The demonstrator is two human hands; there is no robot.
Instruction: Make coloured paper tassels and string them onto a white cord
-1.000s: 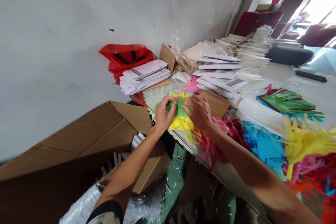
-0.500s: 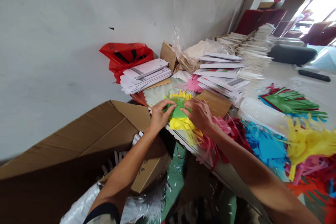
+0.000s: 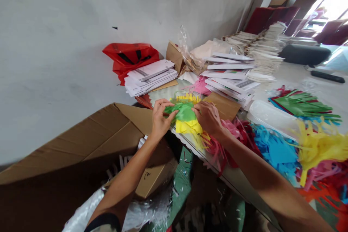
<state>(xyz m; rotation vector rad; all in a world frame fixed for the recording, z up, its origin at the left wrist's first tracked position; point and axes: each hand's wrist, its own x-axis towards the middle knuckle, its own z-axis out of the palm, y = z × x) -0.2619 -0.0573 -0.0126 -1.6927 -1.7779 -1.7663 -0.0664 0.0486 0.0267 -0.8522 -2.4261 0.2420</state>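
A piece of green fringed tissue paper (image 3: 186,110) lies between my hands at the table's near edge. My left hand (image 3: 161,117) pinches its fringed left side between thumb and fingers. On the right, my right hand (image 3: 207,116) has its fingers closed at the green paper's other edge; the fingertips are partly hidden. Yellow fringed tissue paper (image 3: 189,127) sits beneath the green piece, its strips hanging toward the table edge. Pink fringed paper (image 3: 217,156) lies under my right wrist.
An open cardboard box (image 3: 108,141) stands at the left, below the table. Envelope stacks (image 3: 152,76) and a red plastic bag (image 3: 130,58) lie by the wall. Blue (image 3: 277,148) and yellow fringed paper (image 3: 320,141) spread to the right, near a clear plastic tray (image 3: 269,117).
My left hand has shifted slightly left and its fingers are farther from the right hand's. The green paper is now more spread out, with its fringe showing at the left.
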